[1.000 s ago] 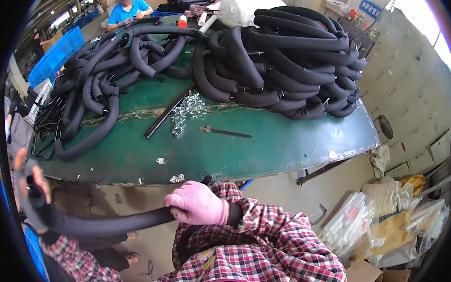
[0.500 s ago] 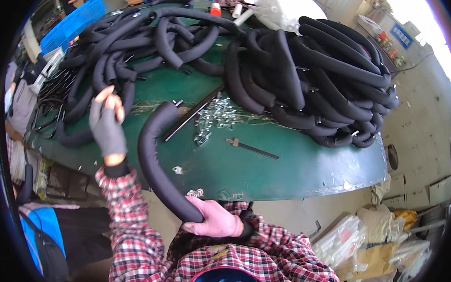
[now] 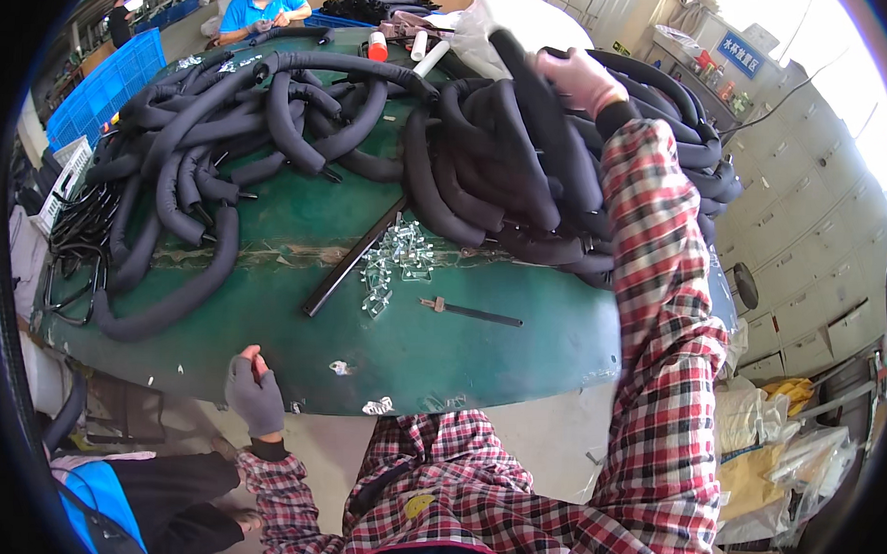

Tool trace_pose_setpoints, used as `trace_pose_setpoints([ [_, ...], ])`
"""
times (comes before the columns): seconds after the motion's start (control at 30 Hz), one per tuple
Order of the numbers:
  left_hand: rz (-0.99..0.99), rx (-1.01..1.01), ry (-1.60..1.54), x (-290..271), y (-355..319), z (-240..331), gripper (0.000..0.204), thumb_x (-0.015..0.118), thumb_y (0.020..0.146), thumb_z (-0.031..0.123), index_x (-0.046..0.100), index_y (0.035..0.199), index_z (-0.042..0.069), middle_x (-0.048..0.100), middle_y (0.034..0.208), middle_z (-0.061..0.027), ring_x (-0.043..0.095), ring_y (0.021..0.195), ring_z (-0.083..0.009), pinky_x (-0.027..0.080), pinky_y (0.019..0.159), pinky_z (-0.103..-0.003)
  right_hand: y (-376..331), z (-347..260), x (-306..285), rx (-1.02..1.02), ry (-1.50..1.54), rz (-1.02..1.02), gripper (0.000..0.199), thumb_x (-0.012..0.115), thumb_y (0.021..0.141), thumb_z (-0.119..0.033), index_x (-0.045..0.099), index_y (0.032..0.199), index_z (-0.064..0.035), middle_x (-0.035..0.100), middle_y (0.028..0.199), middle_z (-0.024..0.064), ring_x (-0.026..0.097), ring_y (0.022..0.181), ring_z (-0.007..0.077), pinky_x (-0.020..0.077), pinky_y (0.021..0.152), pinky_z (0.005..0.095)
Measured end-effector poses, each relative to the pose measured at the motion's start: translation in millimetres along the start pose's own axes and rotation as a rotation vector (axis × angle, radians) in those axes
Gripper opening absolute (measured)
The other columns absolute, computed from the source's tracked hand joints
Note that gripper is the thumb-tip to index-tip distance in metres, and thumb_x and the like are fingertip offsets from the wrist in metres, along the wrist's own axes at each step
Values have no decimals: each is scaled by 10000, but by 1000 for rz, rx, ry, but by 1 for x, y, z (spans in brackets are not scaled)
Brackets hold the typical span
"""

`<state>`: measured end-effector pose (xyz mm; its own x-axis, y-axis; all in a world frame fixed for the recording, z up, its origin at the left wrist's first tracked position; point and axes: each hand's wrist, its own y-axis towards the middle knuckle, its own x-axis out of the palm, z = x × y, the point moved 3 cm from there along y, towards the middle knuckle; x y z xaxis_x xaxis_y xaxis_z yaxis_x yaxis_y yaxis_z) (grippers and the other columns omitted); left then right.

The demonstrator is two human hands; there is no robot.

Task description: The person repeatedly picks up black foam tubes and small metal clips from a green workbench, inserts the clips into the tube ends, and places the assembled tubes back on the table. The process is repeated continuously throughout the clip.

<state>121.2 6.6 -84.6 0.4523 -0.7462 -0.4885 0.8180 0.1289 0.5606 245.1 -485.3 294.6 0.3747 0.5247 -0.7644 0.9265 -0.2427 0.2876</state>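
Observation:
My right hand [image 3: 579, 81], in a pink glove, reaches far over the table. It grips a curved tube padded in black foam [image 3: 539, 109], blurred by motion, above the right-hand heap of padded tubes [image 3: 502, 152]. My left hand [image 3: 255, 395], in a grey glove with bare fingertips, hovers at the near table edge, its fingers loosely apart and nothing in them. Between the two heaps lie a bare black tube [image 3: 354, 258], a scatter of small shiny metal pieces [image 3: 395, 261] and a thin dark tool with a brownish head [image 3: 472, 311].
More padded tubes [image 3: 199, 137] cover the table's left side, beside bent black rods [image 3: 77, 274]. A blue crate [image 3: 103, 87] and a white bag [image 3: 516, 21] stand at the back. A co-worker in blue [image 3: 262, 12] sits across; another person's clothing [image 3: 99, 499] shows lower left.
My right hand has carried the padded tube from near my body up and away to the right-hand heap. My left hand has drawn back toward the table's near edge.

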Motion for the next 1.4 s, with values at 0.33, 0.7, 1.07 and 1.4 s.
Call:
trace_pose_setpoints([
  [0.33,6,-6,79,-20,2,2,211,644,874,10,682,1068,84,635,864,-128,625,740,-339,478,641,-435,-75,6,117,-473,-887,393,540,811,711,-222,619,1198,-86,583,1298,113,572,1180,305,484,928,464],
  [0.7,-3,0,68,-23,15,10,191,635,864,10,665,1046,63,510,725,-107,517,585,-283,383,538,-419,11,-59,327,-682,-92,207,607,782,791,-331,600,1254,17,622,1296,218,594,1212,377,455,1067,427],
  [1.07,-20,7,178,-34,3,-1,218,597,853,-41,668,1038,47,571,795,-132,525,636,-290,389,570,-398,121,-179,432,-460,352,224,582,667,870,-374,520,1334,-56,506,1288,272,591,1108,463,507,950,496],
  [1.4,-125,-88,128,-25,9,7,173,580,902,5,658,1054,37,603,883,-149,582,743,-321,446,646,-418,166,-119,450,-79,873,-77,335,676,871,-258,587,1033,21,630,842,174,640,784,320,515,724,415],
])
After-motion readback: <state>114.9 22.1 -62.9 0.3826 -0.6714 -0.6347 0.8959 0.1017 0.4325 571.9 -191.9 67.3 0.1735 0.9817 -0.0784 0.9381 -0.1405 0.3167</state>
